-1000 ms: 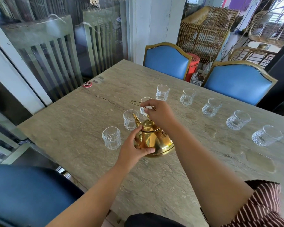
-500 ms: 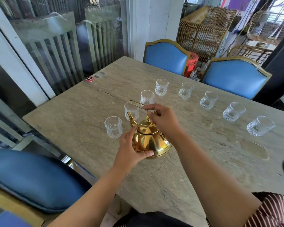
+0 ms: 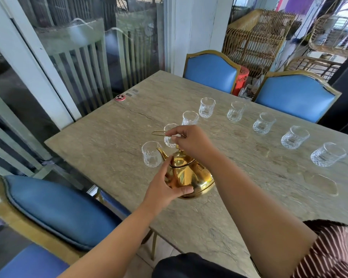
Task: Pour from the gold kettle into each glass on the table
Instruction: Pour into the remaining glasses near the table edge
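Note:
The gold kettle stands on the stone table, its spout aimed at the nearest glass. My right hand grips the thin wire handle above the lid. My left hand cups the kettle's near side, fingers around the body. Several clear cut glasses curve across the table: one partly behind the handle, another, then more to the far right, ending at a glass. I cannot tell whether any glass holds liquid.
A small red round object lies near the table's far left edge. Blue chairs stand behind the table and at my near left. A glass wall runs along the left. A damp patch marks the table at right.
The view has shifted so the table sits further right and lower. Both hands keep their hold on the kettle, whose spout now lies closer to the nearest glass.

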`<state>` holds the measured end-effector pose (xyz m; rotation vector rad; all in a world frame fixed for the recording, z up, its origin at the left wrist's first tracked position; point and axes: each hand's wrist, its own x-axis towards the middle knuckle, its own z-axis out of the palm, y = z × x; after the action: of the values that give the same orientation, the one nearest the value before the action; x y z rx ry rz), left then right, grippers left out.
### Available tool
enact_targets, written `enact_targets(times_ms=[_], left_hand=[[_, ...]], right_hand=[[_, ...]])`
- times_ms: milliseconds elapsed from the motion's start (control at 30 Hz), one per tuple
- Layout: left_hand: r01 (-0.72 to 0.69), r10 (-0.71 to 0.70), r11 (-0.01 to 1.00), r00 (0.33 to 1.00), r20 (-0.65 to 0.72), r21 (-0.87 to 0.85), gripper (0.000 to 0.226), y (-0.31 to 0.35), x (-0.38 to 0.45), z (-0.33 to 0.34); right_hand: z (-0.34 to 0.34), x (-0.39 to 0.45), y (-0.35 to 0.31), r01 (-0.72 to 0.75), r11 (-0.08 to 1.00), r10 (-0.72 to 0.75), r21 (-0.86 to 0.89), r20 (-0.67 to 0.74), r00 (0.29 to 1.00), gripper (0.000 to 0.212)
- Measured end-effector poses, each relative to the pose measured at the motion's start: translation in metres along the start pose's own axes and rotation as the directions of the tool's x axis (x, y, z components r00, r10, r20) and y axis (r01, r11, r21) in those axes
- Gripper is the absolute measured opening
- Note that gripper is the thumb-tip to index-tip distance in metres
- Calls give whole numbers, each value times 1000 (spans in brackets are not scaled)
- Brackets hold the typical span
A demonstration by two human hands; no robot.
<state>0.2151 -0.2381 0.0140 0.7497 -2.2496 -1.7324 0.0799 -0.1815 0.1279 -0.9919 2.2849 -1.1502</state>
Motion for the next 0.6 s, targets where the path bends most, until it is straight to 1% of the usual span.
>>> enact_targets(times_ms=[200,400,533,600], left_hand=[[22,-20,998,999,30,-63,106,7,-1,-14],[53,-46,990,997,60,-131,107,7,-3,-22],[62,-54,988,997,59,-142,105,3,-1,-25],[84,-74,985,995,68,-150,107,1,1,-27]], right_hand=[[13,14,-16,14,990,-9,-142,31,999,20],[21,20,-25,-10,980,19,-198,42,999,20],[23,23,-29,-37,976,49,-214,51,997,20],[24,23,-32,-44,974,58,-222,55,997,21]])
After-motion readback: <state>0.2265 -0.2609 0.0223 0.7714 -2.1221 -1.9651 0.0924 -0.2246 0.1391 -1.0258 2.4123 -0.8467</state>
